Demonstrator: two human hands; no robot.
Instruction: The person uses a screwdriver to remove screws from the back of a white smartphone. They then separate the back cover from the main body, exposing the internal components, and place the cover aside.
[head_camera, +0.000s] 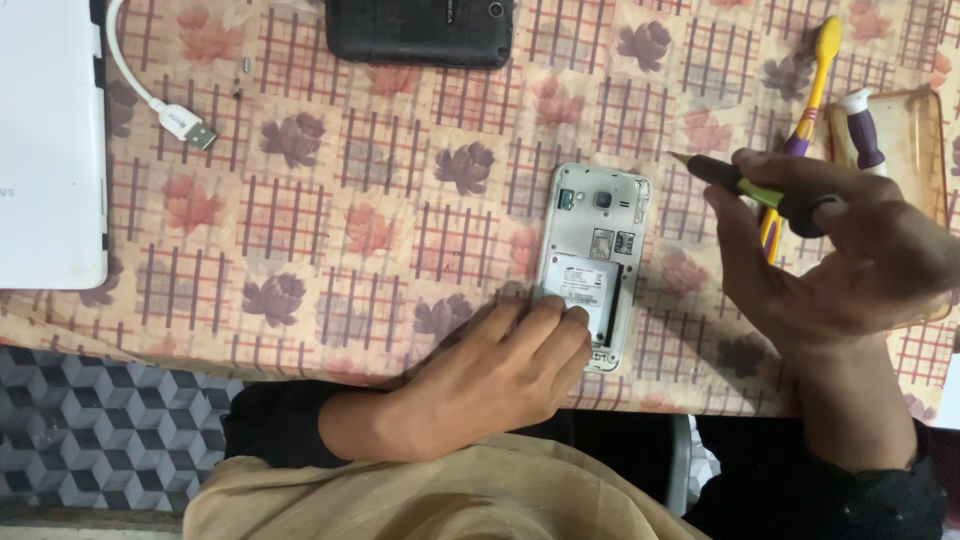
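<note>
Both hands bare: left hand (500, 360), right hand (850, 260). No rings, watch or gloves visible. Nails short, unpainted as far as can be seen. Black sleeve (275, 425) on left forearm, pushed back above the wrist. Black cuff (880, 490) on right forearm, ends at the wrist. Tan cloth (420, 500) draped over the lap, soft folds, no print.

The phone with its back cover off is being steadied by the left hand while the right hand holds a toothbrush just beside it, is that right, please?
Not quite. The head view shows the right hand holding a screwdriver with a black and green handle, not a toothbrush. The left hand does rest on the open phone.
</note>
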